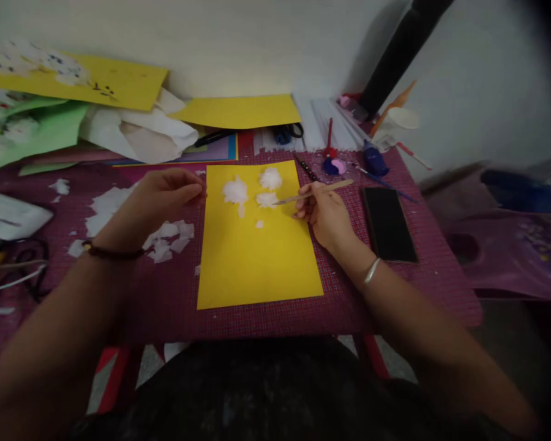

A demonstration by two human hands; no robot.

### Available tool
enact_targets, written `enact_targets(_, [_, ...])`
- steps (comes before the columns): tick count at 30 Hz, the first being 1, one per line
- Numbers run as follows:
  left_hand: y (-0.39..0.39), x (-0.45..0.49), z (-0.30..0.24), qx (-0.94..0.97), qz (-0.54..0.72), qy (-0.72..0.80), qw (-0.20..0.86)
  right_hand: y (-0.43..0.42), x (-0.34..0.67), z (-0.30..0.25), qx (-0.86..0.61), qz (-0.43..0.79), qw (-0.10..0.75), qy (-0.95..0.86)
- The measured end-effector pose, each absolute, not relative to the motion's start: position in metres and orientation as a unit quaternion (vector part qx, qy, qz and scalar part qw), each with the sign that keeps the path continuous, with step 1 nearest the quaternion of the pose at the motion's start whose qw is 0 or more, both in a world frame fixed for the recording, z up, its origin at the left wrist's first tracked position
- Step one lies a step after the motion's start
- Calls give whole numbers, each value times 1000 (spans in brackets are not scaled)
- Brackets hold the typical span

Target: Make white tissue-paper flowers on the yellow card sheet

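Observation:
A yellow sheet of paper [257,257] lies on the dark red mat in front of me. Three crumpled white tissue tufts [236,191] sit near its top edge. My right hand [324,211] is closed on a thin wooden stick [314,192] whose tip points at the lower right tuft. My left hand [163,193] rests at the sheet's top left corner, fingers curled together in a pinch; what they hold, if anything, is too small to see. Torn white tissue pieces [168,240] lie beside that hand.
A black phone [388,223] lies right of the sheet. Brushes, a blue bottle [374,160] and scissors [288,131] are at the back. Yellow, green and white papers [133,131] pile up at the back left. Cables lie at the left edge.

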State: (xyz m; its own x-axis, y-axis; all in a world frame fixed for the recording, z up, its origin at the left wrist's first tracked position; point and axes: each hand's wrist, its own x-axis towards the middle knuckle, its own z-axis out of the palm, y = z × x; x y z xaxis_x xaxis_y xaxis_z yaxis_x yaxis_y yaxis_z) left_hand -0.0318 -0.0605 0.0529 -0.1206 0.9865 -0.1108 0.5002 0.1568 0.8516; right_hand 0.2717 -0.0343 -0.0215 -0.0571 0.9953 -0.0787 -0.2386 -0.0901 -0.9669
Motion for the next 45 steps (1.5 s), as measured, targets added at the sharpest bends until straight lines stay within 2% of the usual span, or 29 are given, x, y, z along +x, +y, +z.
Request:
enact_targets(5, [-91, -77, 33, 604, 190, 702, 326, -35, 272, -23, -443, 577, 525, -441])
enact_targets(10, [-96, -85, 23, 683, 141, 671, 252, -36, 271, -23, -432, 563, 514, -481])
enact_targets(15, [-85, -87, 16, 674, 90, 656, 329, -35, 271, -23, -437, 532, 507, -518])
enact_targets(17, [-82, -88, 17, 680, 78, 650, 329, -33, 273, -24, -439, 522, 504, -529])
enact_targets(21, [-80, -80, 36, 665, 139, 665, 310, -30, 274, -26, -435, 508, 512, -539])
enact_targets(26, [-67, -44, 63, 655, 189, 629, 374, -31, 273, -24, -419, 506, 490, -573])
enact_targets(32, [-36, -3, 43, 693, 184, 565, 407, -32, 272, -27, -385, 477, 456, -646])
enact_targets(39, [-22, 13, 26, 667, 219, 570, 426, -36, 274, -30, -365, 381, 412, -742])
enact_targets(42, [-18, 15, 24, 664, 215, 570, 434, -41, 276, -23, -358, 313, 380, -794])
enact_targets(45, [-16, 16, 18, 661, 214, 565, 446, -48, 277, -12, -365, 238, 292, -851])
